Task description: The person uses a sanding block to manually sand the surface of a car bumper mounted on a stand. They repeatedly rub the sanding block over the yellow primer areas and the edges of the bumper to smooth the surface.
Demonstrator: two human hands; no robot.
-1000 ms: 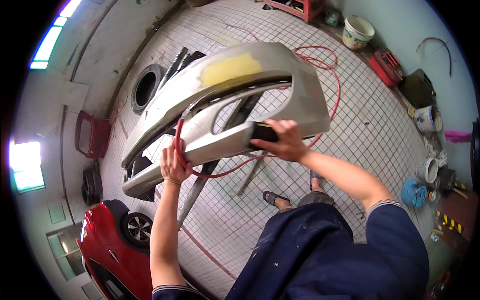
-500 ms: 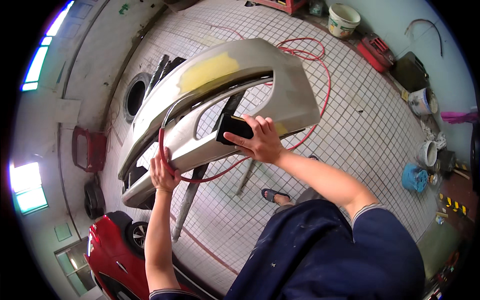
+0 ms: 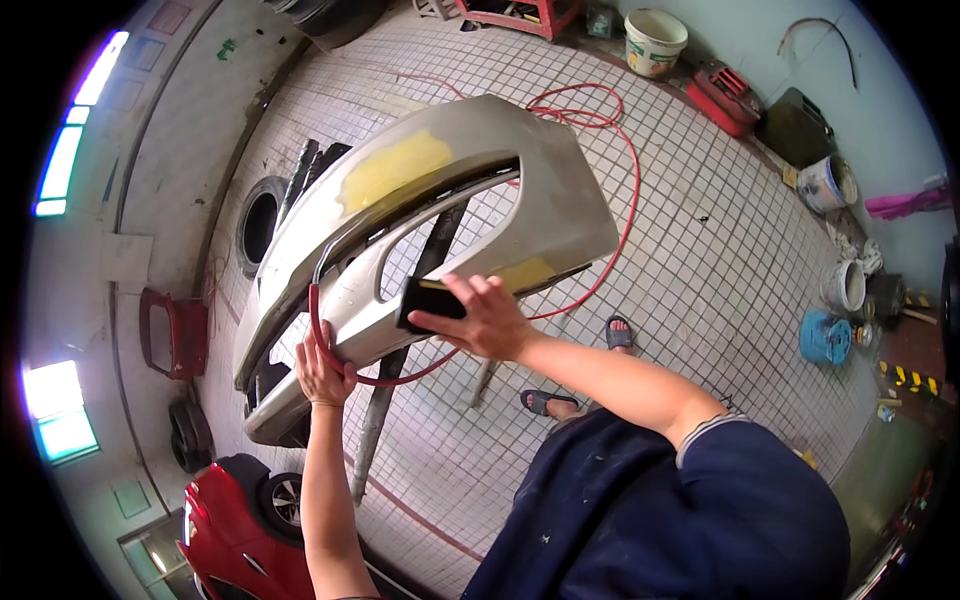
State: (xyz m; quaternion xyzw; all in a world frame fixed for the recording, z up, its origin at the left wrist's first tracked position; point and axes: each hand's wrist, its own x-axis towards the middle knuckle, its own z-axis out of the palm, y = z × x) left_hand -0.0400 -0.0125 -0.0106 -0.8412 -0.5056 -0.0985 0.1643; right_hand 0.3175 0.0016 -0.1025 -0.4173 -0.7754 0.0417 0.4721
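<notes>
A grey car bumper (image 3: pixel 565 185) with yellow filler patches (image 3: pixel 395 172) lies tilted across a dark stand (image 3: pixel 377 430). My right hand (image 3: pixel 490 318) is closed on a black sanding block (image 3: pixel 433 303), thumb on the near side and fingers over the top. The block is at the bumper's lower strip, below the large opening; its underside is hidden. My left hand (image 3: pixel 323 372) grips the bumper's near edge at the left, its fingers lying on the strip. A red hose (image 3: pixel 405 379) curves past that hand, between thumb and fingers, its upper end lying on the bumper.
Red hose coils (image 3: pixel 580 110) lie on the tiled floor beyond the bumper. Tyres (image 3: pixel 262 225) and a red car door (image 3: pixel 172 335) line the left side, with a red car (image 3: pixel 235 530) at lower left. Buckets (image 3: pixel 655 42) and a red case (image 3: pixel 725 98) stand along the right wall.
My right hand and the sanding block have moved left and nearer me along the bumper's lower strip, uncovering a small yellow patch. My left hand stays on the edge. The view has shifted slightly.
</notes>
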